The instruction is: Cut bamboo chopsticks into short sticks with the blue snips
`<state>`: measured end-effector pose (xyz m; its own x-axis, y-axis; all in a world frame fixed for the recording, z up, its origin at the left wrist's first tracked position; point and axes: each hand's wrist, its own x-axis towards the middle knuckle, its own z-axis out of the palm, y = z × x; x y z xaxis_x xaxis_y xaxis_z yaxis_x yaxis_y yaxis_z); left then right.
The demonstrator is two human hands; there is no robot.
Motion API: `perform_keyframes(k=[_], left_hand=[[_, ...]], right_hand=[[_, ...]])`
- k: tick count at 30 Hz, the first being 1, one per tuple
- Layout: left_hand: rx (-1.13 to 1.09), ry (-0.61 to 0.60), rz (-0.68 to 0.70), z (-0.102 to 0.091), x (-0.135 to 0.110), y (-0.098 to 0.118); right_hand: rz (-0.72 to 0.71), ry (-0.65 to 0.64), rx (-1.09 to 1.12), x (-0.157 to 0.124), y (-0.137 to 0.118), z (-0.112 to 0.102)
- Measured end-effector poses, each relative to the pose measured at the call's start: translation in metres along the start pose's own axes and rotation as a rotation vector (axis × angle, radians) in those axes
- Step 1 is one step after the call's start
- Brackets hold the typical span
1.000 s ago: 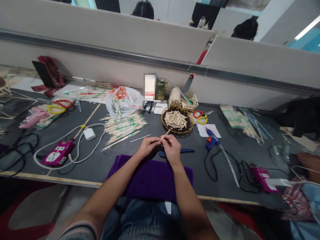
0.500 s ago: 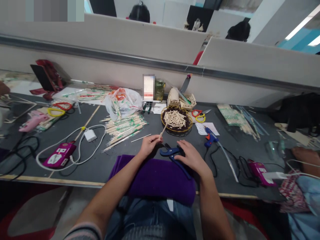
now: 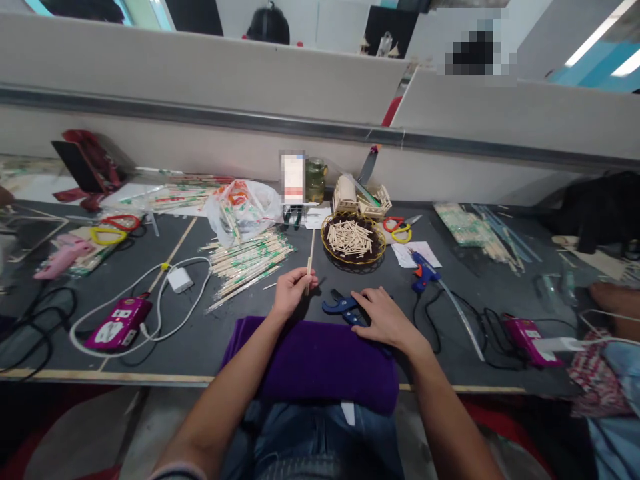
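From the head view I see 2 bare hands over the middle of the desk (image 3: 200, 337), close to its near edge. The left hand (image 3: 291, 292) pinches 1 thin bamboo stick (image 3: 311, 257) between thumb and fingertips, with the fingers curled shut around its lower end. The stick stands almost upright, and its top points toward the far edge. The right hand (image 3: 383, 319) lies palm down with its fingers stretched out loosely, not wrapped around anything. Its fingertips rest on the handle of a blue cutter (image 3: 338, 307) that lies flat on the desk between the 2 hands.

A purple cloth (image 3: 320, 360) hangs over the near edge, and both forearms cross it. Beyond the hands, toward the far edge, a round basket (image 3: 328, 250) holds short cut sticks. Just left of it I see a heap of wrapped chopsticks (image 3: 250, 257), with a plastic bag (image 3: 243, 203) behind them. Right of the basket lie red and yellow scissors (image 3: 399, 231) and a blue glue gun (image 3: 423, 273), its black cord trailing toward the near edge. Toward the left edge sit a white charger (image 3: 179, 280) and a pink power strip (image 3: 117, 315), joined by a looped white cable.
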<state>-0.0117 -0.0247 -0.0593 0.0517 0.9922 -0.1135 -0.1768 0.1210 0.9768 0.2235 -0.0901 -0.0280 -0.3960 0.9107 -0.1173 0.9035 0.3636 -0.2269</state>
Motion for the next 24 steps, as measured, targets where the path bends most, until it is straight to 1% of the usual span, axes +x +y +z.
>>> perform_keyframes(k=[2, 4, 7, 9, 11, 17, 24], left_hand=[[-0.027, -0.005, -0.022, 0.000, -0.001, 0.002], [-0.047, -0.010, -0.041, 0.001, -0.002, 0.004], [-0.056, -0.025, -0.065, 0.003, -0.004, 0.006], [-0.056, -0.034, -0.085, 0.003, -0.004, 0.007], [-0.051, -0.048, -0.102, 0.003, -0.005, 0.007], [-0.045, -0.155, -0.138, 0.004, -0.005, 0.006], [-0.049, -0.159, -0.132, 0.003, -0.005, 0.006]], right_hand=[[0.009, 0.040, 0.018, -0.002, 0.001, -0.002], [0.052, 0.073, 0.091, -0.006, 0.001, -0.004], [0.096, 0.144, 0.306, -0.010, -0.001, -0.008], [0.080, 0.203, 0.437, -0.011, -0.002, -0.008], [0.062, 0.256, 0.502, -0.009, -0.005, -0.006], [0.009, 0.325, 0.530, -0.004, -0.008, 0.003], [0.004, 0.362, 0.448, -0.002, -0.009, 0.009]])
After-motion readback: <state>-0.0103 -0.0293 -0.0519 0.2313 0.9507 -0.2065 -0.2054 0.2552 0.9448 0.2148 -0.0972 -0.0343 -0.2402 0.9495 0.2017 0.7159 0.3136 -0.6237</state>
